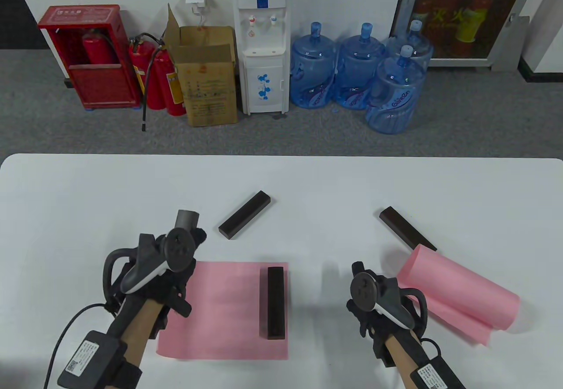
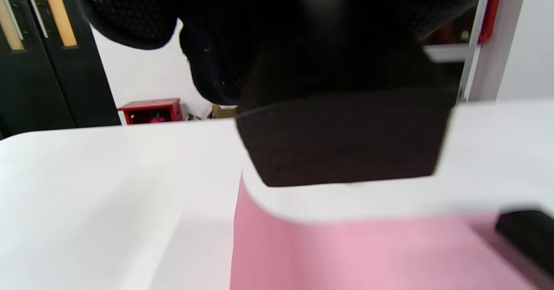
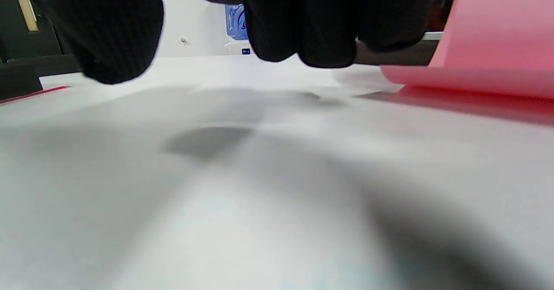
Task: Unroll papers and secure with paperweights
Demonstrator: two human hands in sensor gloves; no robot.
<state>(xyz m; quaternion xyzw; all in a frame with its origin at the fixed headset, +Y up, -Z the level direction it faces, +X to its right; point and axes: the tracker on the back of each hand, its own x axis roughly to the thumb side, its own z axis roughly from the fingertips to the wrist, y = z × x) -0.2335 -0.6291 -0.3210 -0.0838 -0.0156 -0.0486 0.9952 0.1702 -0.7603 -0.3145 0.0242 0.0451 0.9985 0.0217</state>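
Fingers (image 2: 242, 34) of your left hand (image 1: 165, 270) grip a dark paperweight (image 1: 187, 218), lifted over the left edge of the flat pink sheet (image 1: 228, 314). From the table view, that sheet lies near the front of the bench (image 1: 88, 195), left of centre, with a second weight (image 1: 276, 302) already lying along its right edge. Set yours down parallel to that one, fully on the paper, and press the edge flat before letting go, or I'd expect it to curl back. Your right hand (image 1: 378, 301) hovers just left of the rolled pink paper (image 1: 462, 294) near the front right; two spare weights lie further back, one at centre (image 1: 244, 220) and one (image 1: 407, 227) touching or tucked behind the roll.

Left wrist view: the block's end face (image 2: 346, 143) hangs just above the sheet's far corner.

Right wrist view: your right fingers (image 3: 298, 26) are curled, holding nothing, the roll (image 3: 493, 39) just beside them
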